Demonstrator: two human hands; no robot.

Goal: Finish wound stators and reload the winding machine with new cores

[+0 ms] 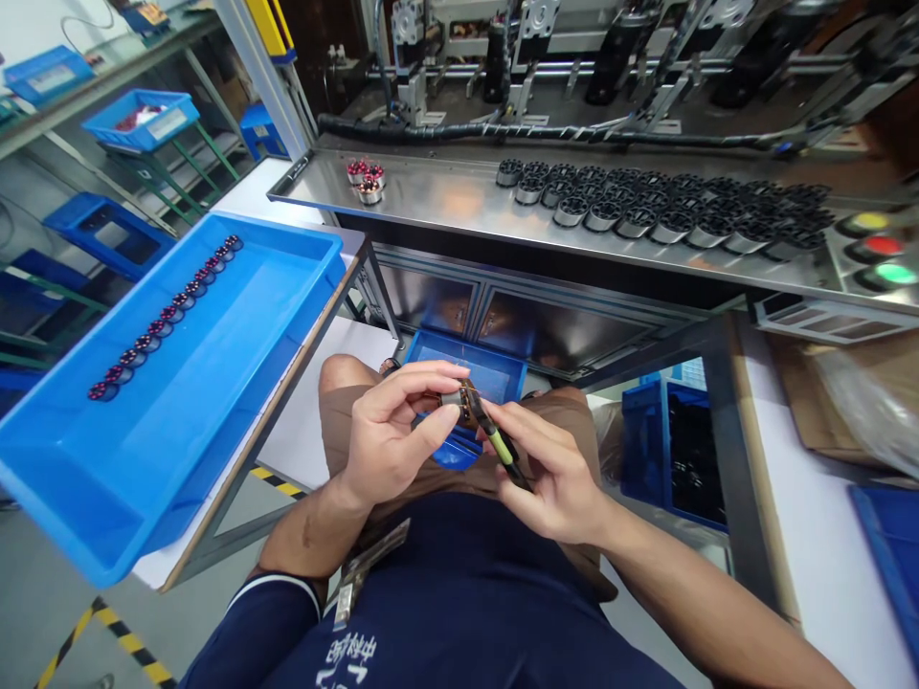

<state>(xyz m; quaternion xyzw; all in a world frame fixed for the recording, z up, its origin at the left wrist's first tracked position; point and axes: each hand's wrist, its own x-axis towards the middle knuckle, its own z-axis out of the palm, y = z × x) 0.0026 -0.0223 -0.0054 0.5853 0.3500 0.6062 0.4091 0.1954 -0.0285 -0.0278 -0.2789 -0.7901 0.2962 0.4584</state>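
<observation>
Over my lap, my left hand (398, 421) pinches a small round motor stator (454, 398) wound with copper wire, holding it between thumb and fingers. My right hand (549, 464) is closed around a pair of cutting pliers (503, 448) with black and yellow-green handles. The tips of the pliers lie against the right side of the stator, where thin copper wire ends stick out. The fingers hide part of the stator, and I cannot tell whether the jaws grip a wire.
To the left, a blue tray (236, 330) holds a row of wound stators (159, 328). On the metal ledge (445, 206) stand a few red-topped parts (369, 182) and many black-topped ones (636, 206). Control buttons (882, 251) sit at the right end. A blue bin (427, 349) lies below my hands.
</observation>
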